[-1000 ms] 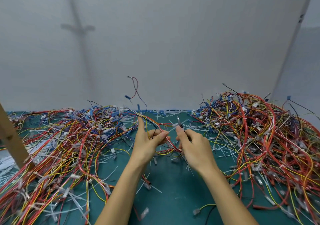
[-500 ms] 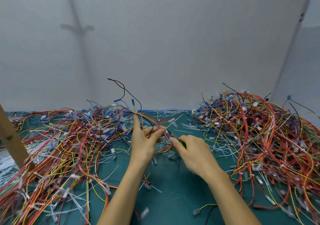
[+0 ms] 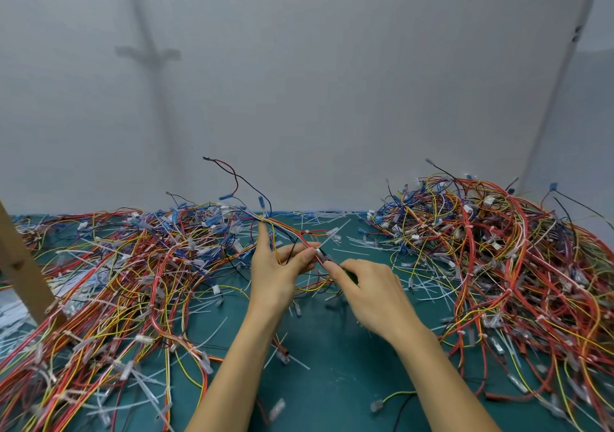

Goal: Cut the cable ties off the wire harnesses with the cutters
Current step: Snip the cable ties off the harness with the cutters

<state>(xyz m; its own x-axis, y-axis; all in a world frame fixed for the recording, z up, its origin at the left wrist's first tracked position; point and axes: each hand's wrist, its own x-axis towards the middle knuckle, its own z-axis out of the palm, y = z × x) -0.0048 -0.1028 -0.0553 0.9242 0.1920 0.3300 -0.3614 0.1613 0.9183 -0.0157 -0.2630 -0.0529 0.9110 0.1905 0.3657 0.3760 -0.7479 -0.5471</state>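
A grey wall (image 3: pixel 332 99) backs a green desk (image 3: pixel 332 381) heaped with wire harnesses (image 3: pixel 498 265); the left hand (image 3: pixel 275 275) pinches one harness (image 3: pixel 282 225) running up-left, its cable tie (image 3: pixel 319 251) just ahead of the cutters (image 3: pixel 327 259) clenched in the grip of the right hand (image 3: pixel 375 295).

No readable text, label or number anywhere — wires, ties, wall all unmarked; nothing legible.

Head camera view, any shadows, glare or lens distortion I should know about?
Head view: soft, even light, no glare; a faint cross-shaped shadow falls on the grey wall; wide-angle distortion seems to tilt the wall seam at right and the wooden post at left; the left hand and right hand look sharp.
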